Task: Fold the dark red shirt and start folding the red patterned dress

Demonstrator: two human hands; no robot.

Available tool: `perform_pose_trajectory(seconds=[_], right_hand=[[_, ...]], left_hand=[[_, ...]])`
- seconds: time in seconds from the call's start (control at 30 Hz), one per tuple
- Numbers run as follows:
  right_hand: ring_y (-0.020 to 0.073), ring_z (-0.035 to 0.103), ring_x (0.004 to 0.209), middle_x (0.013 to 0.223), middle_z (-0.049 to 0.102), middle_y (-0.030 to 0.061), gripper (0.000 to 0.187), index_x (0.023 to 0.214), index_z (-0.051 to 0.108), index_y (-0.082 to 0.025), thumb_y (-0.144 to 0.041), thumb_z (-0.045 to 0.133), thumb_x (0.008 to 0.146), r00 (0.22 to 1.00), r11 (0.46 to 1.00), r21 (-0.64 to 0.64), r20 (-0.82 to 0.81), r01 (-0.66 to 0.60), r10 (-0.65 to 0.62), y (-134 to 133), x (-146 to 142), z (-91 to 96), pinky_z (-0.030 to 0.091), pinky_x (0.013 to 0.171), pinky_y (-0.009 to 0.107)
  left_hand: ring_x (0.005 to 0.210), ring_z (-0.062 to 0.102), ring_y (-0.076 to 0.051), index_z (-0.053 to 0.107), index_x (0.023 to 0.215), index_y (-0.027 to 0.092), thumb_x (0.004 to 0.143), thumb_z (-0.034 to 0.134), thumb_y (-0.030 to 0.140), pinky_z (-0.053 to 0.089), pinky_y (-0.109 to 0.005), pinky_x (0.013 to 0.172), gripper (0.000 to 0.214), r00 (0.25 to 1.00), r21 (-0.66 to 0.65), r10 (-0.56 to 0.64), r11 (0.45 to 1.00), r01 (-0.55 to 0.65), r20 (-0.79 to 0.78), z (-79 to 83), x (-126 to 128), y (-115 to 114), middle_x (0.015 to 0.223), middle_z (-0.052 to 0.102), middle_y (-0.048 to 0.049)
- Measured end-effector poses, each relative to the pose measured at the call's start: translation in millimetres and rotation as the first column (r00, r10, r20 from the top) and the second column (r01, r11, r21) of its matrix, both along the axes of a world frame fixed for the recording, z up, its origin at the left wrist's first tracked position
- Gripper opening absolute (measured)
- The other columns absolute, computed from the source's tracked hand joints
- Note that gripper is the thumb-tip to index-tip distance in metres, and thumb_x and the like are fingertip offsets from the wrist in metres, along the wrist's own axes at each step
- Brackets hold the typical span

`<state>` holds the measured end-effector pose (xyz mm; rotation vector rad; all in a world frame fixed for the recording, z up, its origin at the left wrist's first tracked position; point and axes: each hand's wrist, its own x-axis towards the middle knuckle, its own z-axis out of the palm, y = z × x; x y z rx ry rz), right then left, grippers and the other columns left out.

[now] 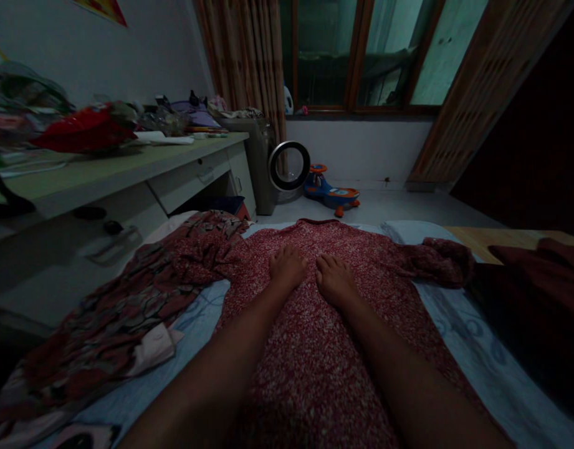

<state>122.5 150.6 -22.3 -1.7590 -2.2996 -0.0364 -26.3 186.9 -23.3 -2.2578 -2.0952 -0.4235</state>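
A red speckled long-sleeved top [310,349] lies spread out on a light blue bed sheet [459,324], its neckline at the far end. Both sleeves are bunched out to the sides. My left hand [288,266] rests flat on the upper chest of the top, fingers stretched out. Just to its right, my right hand [334,277] lies palm down on the same cloth, its fingers extended too. A small gap separates the two hands. Neither one grips anything.
A crumpled patterned garment [128,299] lies on the left, with dark folded clothes [543,293] on the right. A cluttered desk [212,153] runs along the left wall. Beyond the bed are a washing machine with its round door [290,165] open and a blue-orange ride-on toy [331,193].
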Motion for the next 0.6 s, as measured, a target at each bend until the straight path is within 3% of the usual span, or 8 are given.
perform_pose_trajectory(seconds=[0.13, 0.27, 0.47, 0.6], right_hand=[[0.0256, 0.044, 0.128, 0.143, 0.051, 0.0088, 0.037, 0.131, 0.054, -0.022, -0.030, 0.042, 0.096, 1.000, 1.000, 0.002, -0.005, 0.004, -0.004, -1.4, -0.7, 1.6, 0.031, 0.104, 0.042], [0.0257, 0.044, 0.126, 0.142, 0.052, 0.0092, 0.036, 0.128, 0.054, -0.021, -0.029, 0.042, 0.095, 1.000, 1.000, 0.003, -0.021, 0.006, -0.005, -1.6, -0.9, 2.4, 0.032, 0.103, 0.042], [0.0261, 0.044, 0.126, 0.140, 0.053, 0.0100, 0.036, 0.128, 0.055, -0.021, -0.029, 0.042, 0.095, 1.000, 1.000, 0.009, -0.031, 0.000, 0.000, -0.6, -1.3, 2.5, 0.031, 0.104, 0.042], [0.0263, 0.043, 0.128, 0.142, 0.052, 0.0101, 0.037, 0.129, 0.054, -0.022, -0.029, 0.042, 0.095, 0.999, 1.000, -0.003, -0.037, 0.008, -0.008, -0.9, -1.4, 3.7, 0.031, 0.105, 0.042]], left_hand=[[0.119, 0.053, -0.030, 0.066, 0.111, 0.017, 0.093, 0.044, 0.029, 0.038, -0.046, 0.102, 0.032, 0.995, 0.006, 0.007, 1.000, -0.007, -0.101, 15.7, -51.9, 37.6, 0.126, 0.062, -0.0150], [0.121, 0.053, -0.026, 0.066, 0.113, 0.017, 0.092, 0.037, 0.018, 0.039, -0.036, 0.102, 0.036, 0.994, 0.009, 0.030, 1.000, -0.029, -0.102, 31.3, -86.9, 74.0, 0.125, 0.062, -0.0134], [0.101, 0.064, -0.021, 0.070, 0.108, 0.015, 0.092, 0.041, 0.025, 0.047, -0.026, 0.083, 0.035, 0.997, -0.145, 0.043, 0.988, -0.051, -0.064, 32.7, -85.1, 114.3, 0.111, 0.071, -0.0116], [0.101, 0.065, -0.024, 0.073, 0.103, 0.015, 0.091, 0.046, 0.038, 0.047, -0.028, 0.082, 0.037, 0.998, -0.177, 0.046, 0.983, -0.053, -0.045, 28.1, -73.9, 125.2, 0.109, 0.072, -0.0145]])
